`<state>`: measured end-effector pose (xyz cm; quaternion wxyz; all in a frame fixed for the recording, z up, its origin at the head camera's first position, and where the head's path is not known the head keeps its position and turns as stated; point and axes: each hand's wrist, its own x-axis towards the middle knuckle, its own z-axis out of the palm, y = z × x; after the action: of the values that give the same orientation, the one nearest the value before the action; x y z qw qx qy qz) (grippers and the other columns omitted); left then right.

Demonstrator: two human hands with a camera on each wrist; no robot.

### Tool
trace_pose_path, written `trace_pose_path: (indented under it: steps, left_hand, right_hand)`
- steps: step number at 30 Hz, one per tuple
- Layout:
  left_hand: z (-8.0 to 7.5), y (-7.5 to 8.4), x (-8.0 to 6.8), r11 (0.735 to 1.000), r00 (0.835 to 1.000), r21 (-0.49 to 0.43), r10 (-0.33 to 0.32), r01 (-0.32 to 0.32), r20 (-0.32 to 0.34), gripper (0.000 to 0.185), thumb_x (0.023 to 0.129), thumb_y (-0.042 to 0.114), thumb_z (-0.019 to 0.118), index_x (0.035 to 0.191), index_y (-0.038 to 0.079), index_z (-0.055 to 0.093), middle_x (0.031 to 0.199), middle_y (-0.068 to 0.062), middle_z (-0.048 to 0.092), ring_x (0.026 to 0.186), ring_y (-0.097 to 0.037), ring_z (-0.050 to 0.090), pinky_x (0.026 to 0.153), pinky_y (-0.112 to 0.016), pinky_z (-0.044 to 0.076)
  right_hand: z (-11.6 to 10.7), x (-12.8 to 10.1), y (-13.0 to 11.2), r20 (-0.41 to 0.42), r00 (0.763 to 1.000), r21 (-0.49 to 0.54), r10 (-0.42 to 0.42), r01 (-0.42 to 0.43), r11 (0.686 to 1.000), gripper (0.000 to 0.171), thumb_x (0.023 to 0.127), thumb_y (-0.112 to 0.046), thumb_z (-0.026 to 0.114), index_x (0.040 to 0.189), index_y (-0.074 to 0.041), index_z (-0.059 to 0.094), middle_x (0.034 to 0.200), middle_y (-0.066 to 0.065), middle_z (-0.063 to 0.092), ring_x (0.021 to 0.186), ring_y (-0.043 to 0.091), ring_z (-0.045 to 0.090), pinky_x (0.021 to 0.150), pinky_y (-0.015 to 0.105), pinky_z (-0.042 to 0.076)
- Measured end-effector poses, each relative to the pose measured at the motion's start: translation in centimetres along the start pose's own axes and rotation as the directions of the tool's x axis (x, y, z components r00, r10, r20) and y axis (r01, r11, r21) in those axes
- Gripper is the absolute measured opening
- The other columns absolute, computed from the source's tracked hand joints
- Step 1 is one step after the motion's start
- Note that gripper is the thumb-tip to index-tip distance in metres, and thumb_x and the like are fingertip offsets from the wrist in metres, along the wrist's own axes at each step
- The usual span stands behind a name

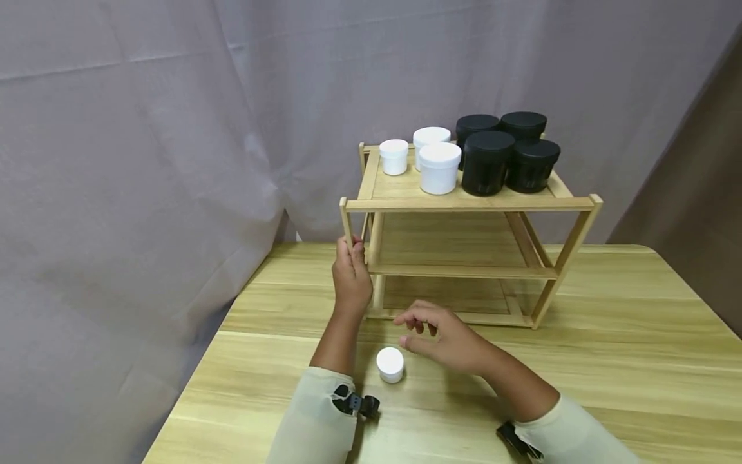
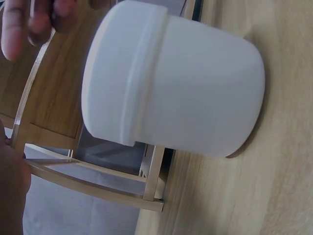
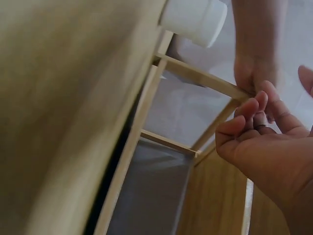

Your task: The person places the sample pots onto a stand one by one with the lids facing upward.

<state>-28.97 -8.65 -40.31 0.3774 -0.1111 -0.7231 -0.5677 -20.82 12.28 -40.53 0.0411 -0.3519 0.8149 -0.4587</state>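
My left hand (image 1: 352, 278) grips the left front post of a three-tier wooden rack (image 1: 475, 205). My right hand (image 1: 443, 336) hovers before the rack's bottom tier, its fingers loosely bent and nothing held in them. A small white lidded jar (image 1: 390, 365) stands upright on the table between my forearms, just left of and nearer than the right fingertips. In the left wrist view this jar (image 2: 200, 83) looms large, with right-hand fingertips (image 2: 39, 24) at the top left. The right wrist view has the bent right hand (image 3: 274, 147) overlapping the rack's post.
On the rack's top tier stand several white lidded jars (image 1: 439, 169) at the left and several larger black ones (image 1: 487, 164) at the right. The middle tier (image 1: 452, 238) and the bottom one lie below. A grey curtain (image 1: 174, 193) hangs behind and left of the wooden table (image 1: 626, 361).
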Motion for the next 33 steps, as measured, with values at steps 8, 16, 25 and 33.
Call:
trace_pose_path:
  steps: [8, 16, 25, 33]
  left_hand:
    - [-0.2, 0.0, 0.0, 1.000, 1.000, 0.010, 0.012, -0.012, -0.014, 0.020, 0.117, 0.014, 0.045, 0.116, -0.003, 0.056, 0.083, -0.024, 0.057, 0.067, -0.013, 0.045, 0.061, -0.026, 0.041]
    - [0.1, -0.1, 0.1, 1.000, 1.000, 0.006, 0.014, -0.014, -0.008, 0.021, 0.118, 0.016, 0.045, 0.115, -0.002, 0.055, 0.080, -0.017, 0.054, 0.066, -0.013, 0.044, 0.060, -0.026, 0.040]
    - [0.5, 0.0, 0.1, 1.000, 1.000, -0.009, 0.018, -0.018, -0.005, 0.020, 0.118, 0.015, 0.045, 0.115, -0.002, 0.055, 0.080, -0.018, 0.054, 0.067, -0.013, 0.044, 0.061, -0.027, 0.041]
    - [0.1, 0.0, 0.0, 1.000, 1.000, 0.017, 0.002, -0.002, -0.001, 0.021, 0.118, 0.015, 0.044, 0.116, -0.003, 0.055, 0.080, -0.019, 0.054, 0.066, -0.014, 0.044, 0.060, -0.026, 0.040]
  right_hand:
    - [1.2, 0.2, 0.7, 0.103, 0.995, -0.009, 0.008, -0.007, 1.000, 0.053, 0.097, -0.029, 0.085, 0.142, -0.010, 0.065, 0.116, 0.005, 0.059, 0.107, 0.014, 0.051, 0.086, 0.035, 0.050]
    - [2.0, 0.0, 1.4, 0.152, 0.985, -0.053, 0.076, -0.068, 0.996, 0.068, 0.092, -0.029, 0.090, 0.148, -0.004, 0.060, 0.131, 0.021, 0.059, 0.126, 0.039, 0.055, 0.103, 0.057, 0.053]
    - [2.2, -0.1, 2.0, 0.224, 0.955, -0.117, 0.194, -0.171, 0.978, 0.080, 0.090, -0.033, 0.092, 0.155, -0.004, 0.056, 0.147, 0.023, 0.051, 0.137, 0.043, 0.052, 0.109, 0.064, 0.051]
    - [2.7, 0.0, 2.2, 0.249, 0.952, -0.165, 0.176, -0.137, 0.977, 0.077, 0.091, -0.033, 0.091, 0.153, -0.004, 0.056, 0.131, 0.012, 0.054, 0.115, 0.025, 0.054, 0.095, 0.040, 0.051]
